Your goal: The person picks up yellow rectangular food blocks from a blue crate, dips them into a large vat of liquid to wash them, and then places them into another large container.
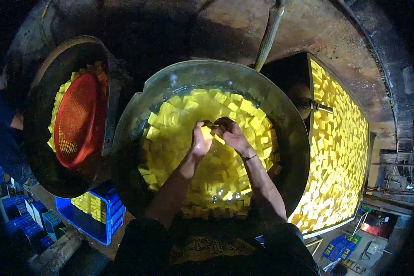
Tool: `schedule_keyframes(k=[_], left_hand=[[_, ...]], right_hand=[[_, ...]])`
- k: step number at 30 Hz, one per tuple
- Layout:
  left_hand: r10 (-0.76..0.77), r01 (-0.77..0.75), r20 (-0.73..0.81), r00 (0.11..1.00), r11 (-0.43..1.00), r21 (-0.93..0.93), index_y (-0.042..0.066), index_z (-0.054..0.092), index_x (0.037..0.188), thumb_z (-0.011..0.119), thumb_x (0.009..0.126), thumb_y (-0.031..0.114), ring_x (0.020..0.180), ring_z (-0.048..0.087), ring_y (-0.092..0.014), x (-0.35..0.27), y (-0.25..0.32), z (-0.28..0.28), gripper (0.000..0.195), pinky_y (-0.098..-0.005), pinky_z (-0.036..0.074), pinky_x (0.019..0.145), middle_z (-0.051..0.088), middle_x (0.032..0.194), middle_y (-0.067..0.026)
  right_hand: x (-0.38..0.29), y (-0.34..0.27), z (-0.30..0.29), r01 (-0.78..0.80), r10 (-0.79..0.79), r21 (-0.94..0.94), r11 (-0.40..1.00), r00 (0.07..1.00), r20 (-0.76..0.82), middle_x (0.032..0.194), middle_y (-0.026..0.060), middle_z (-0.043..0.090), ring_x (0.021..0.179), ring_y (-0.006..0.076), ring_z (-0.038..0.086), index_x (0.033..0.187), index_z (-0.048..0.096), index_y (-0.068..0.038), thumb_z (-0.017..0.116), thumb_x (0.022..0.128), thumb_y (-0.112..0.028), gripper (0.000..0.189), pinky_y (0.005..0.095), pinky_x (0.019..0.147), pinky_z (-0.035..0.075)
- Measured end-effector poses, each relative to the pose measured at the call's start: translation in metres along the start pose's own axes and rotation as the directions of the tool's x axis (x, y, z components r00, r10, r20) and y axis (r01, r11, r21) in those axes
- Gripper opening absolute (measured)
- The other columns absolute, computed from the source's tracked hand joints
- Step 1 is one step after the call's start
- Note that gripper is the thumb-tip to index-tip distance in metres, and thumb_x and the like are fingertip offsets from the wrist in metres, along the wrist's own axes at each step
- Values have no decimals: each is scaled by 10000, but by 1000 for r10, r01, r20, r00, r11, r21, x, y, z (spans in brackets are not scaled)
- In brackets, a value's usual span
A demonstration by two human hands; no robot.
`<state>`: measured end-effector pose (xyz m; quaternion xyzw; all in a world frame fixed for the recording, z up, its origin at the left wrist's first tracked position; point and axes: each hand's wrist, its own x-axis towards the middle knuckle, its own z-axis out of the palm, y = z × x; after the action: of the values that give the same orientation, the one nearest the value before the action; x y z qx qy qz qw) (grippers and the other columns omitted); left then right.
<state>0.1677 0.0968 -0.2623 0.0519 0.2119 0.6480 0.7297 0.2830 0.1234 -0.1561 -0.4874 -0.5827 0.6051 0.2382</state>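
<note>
My left hand [201,141] and my right hand [230,132] meet above the middle of a large round metal vat [207,66]. Between them is a yellow block [207,133], with the fingers of my left hand closed on its left side. The fingers of my right hand are curled at its right edge, over a second bit of yellow; whether that is a separate block I cannot tell. Below, many soft-looking yellow blocks [246,107] lie in cloudy yellowish liquid, thickest around the vat's edge. A thin band circles my right wrist.
On the left, a red plastic colander [76,120] rests in another vat with yellow blocks. A blue crate [115,215] below it holds stacked blocks. To the right stands a rectangular tank [338,145] full of blocks, with a metal pipe [322,107] at its edge. A hose [269,38] hangs behind.
</note>
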Motion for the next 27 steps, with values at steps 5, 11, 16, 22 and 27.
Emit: schedule_keyframes(k=[5, 11, 16, 22, 27], left_hand=[[-74, -7, -440, 895, 984, -180, 97, 536, 942, 417, 833, 273, 840, 526, -197, -10, -4, 44, 239, -324, 437, 753, 577, 891, -39], [-81, -49, -303, 949, 915, -399, 105, 558, 933, 389, 814, 382, 826, 497, -196, -15, 23, 66, 346, -321, 403, 741, 559, 919, -40], [30, -152, -331, 943, 924, -350, 98, 553, 921, 304, 851, 385, 874, 488, -258, -4, 89, 105, 387, -428, 358, 835, 555, 928, -91], [206, -281, -240, 949, 898, -339, 61, 548, 962, 313, 857, 336, 970, 491, -266, -30, 152, 101, 377, -460, 339, 898, 561, 992, -93], [293, -285, -45, 955, 866, -411, 36, 550, 957, 361, 813, 331, 963, 490, -273, -62, 175, 120, 379, -469, 338, 894, 570, 948, -87]], right_hand=[[-9, 8, 6, 402, -391, 43, 915, 907, -156, 1014, 115, 555, 935, 191, 532, 1074, 484, 16, 512, 739, 4, 336, 294, 855, 433], [-4, 38, 5, 229, -302, -381, 896, 942, -143, 1132, 161, 524, 1047, 210, 499, 1189, 414, 30, 504, 848, -176, 407, 253, 882, 388], [-65, 91, 20, 61, -56, -806, 588, 998, 34, 1136, 173, 524, 1020, 251, 520, 1178, 449, -23, 600, 781, -180, 453, 277, 864, 418], [-57, 67, 51, 53, 334, -896, 441, 917, 218, 1161, 162, 503, 1073, 282, 473, 1176, 461, -60, 622, 749, -251, 495, 356, 876, 428], [-21, 144, 15, 333, 33, -748, 574, 904, 427, 1200, 147, 438, 1077, 282, 440, 1201, 402, -60, 650, 699, -346, 629, 383, 805, 443]])
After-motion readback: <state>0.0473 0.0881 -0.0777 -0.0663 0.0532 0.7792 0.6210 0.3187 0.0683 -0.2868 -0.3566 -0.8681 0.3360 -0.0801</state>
